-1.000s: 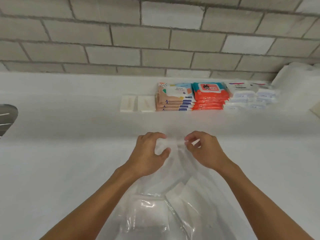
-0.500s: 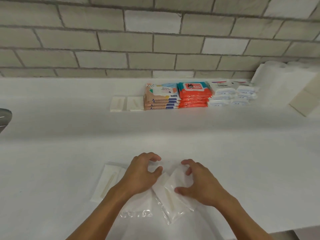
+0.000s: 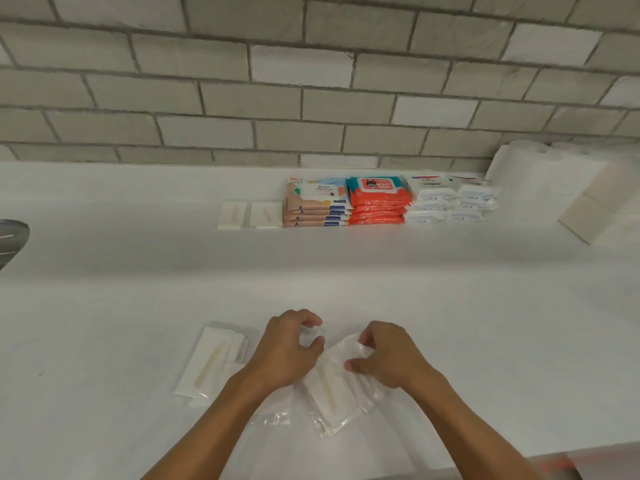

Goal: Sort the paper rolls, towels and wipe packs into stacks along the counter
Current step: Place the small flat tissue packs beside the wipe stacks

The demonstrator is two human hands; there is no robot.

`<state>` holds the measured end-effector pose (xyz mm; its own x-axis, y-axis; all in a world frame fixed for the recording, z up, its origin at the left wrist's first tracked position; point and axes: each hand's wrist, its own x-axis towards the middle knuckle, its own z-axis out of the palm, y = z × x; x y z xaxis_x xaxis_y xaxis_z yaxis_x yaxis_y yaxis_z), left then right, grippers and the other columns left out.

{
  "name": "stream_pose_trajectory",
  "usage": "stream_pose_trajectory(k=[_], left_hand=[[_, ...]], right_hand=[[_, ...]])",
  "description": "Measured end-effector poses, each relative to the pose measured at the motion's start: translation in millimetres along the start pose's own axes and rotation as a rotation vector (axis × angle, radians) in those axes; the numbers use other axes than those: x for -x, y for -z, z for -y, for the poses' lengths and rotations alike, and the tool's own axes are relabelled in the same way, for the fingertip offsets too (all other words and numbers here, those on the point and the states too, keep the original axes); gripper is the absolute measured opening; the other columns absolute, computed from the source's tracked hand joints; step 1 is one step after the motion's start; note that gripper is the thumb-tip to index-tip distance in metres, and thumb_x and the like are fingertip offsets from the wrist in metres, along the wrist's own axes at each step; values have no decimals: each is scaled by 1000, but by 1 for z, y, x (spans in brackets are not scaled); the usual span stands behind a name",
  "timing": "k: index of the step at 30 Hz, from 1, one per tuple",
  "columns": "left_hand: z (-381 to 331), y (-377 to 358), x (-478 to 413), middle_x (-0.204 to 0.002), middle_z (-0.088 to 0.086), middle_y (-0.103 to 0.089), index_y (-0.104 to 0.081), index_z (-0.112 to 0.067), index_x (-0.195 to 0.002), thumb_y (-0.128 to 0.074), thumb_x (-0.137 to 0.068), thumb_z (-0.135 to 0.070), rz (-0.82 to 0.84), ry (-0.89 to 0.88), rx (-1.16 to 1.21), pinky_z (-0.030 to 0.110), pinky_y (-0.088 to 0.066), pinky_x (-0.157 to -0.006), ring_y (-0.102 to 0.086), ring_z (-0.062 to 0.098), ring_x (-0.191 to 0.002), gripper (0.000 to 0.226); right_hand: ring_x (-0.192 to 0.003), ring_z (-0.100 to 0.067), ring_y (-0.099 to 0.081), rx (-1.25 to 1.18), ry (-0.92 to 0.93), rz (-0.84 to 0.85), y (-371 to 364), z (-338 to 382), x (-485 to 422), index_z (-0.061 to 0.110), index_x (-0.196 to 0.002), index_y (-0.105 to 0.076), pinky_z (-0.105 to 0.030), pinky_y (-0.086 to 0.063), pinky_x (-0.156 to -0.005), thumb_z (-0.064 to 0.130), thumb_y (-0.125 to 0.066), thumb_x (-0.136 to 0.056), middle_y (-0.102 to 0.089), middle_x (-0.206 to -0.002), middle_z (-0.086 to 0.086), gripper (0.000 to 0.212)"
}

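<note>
My left hand [image 3: 289, 351] and my right hand [image 3: 388, 358] both grip a clear plastic bag [image 3: 341, 386] with white napkin packs inside, low on the white counter [image 3: 450, 306]. Another white napkin pack [image 3: 211, 365] lies flat just left of my left hand. Along the wall stand two small white napkin packs [image 3: 249, 215], a beige wipe stack [image 3: 317, 206], an orange wipe stack [image 3: 377, 202] and white wipe packs [image 3: 450, 202]. White paper rolls [image 3: 540, 168] stand at the far right.
A brick wall [image 3: 311, 81] runs behind the counter. A dark metal sink edge [image 3: 12, 237] shows at the far left. A beige folded towel or box [image 3: 595, 206] leans at the right. The counter's front edge [image 3: 554, 452] is close at the lower right.
Both hands have come down with the bag from mid-air onto the counter. A napkin pack now lies to the left of my left hand. My view has tilted up slightly.
</note>
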<state>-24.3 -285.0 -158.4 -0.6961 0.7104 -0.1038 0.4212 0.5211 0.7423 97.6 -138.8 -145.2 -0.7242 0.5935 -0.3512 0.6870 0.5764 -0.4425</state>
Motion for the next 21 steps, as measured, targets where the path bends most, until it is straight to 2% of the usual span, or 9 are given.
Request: stream_pose_trajectory(k=[3,6,8,10,13,16,19,21], left_hand=[[-1,0,-1,-113,-14,-60,-61,-31,-118,-67,-90,-31,-30,12,41,19,-41,-91,-54,11,-110,29],[-2,3,-1,-111,-16,-60,-58,-29,-122,-68,-90,-34,-84,29,128,15,-40,-85,-56,6,-102,34],[-4,6,-2,-109,-16,-62,-58,-30,-121,-70,-88,-36,-129,49,218,9,-41,-77,-58,1,-97,35],[-9,12,0,-107,-15,-65,-59,-31,-118,-71,-87,-40,-133,100,337,8,-44,-72,-62,1,-94,33],[-18,19,3,-104,-6,-73,-69,-25,-109,-71,-88,-37,-53,155,586,24,-58,-77,-72,8,-88,24],[-20,25,9,-96,0,-79,-74,-21,-105,-69,-91,-22,50,137,719,34,-60,-76,-75,17,-88,15],[-14,30,11,-90,2,-79,-74,-18,-104,-69,-91,-11,15,154,690,30,-59,-65,-76,19,-82,16],[-8,34,10,-88,1,-79,-73,-20,-102,-69,-90,-11,-48,182,655,32,-60,-64,-76,18,-79,15]], right_hand=[[-92,-21,-61,-132,-21,-62,2,-3,0,23,-102,-48,-28,-51,-75,29,-79,-78,-59,-106,-1,39],[-81,-12,-61,-381,-36,-141,7,-3,2,23,-110,-49,-18,-44,-59,21,-74,-84,-60,-103,-1,36],[-84,-14,-65,-601,-32,-175,9,2,3,24,-110,-51,-21,-50,-63,16,-72,-86,-66,-104,-3,33],[-88,-20,-69,-754,-13,-199,8,9,5,25,-107,-53,-32,-57,-72,15,-73,-86,-69,-102,-4,31],[-84,-22,-71,-862,40,-192,3,25,5,21,-103,-55,-34,-58,-72,13,-76,-84,-72,-97,-5,29],[-76,-20,-69,-876,94,-182,-3,40,3,18,-98,-56,-29,-57,-64,15,-78,-83,-72,-92,-8,26],[-77,-17,-71,-882,99,-154,-8,46,-1,21,-99,-56,-27,-57,-66,19,-76,-85,-72,-93,-5,25],[-83,-17,-71,-835,87,-147,-11,46,-2,25,-101,-55,-28,-58,-70,27,-74,-86,-72,-96,-2,24]])
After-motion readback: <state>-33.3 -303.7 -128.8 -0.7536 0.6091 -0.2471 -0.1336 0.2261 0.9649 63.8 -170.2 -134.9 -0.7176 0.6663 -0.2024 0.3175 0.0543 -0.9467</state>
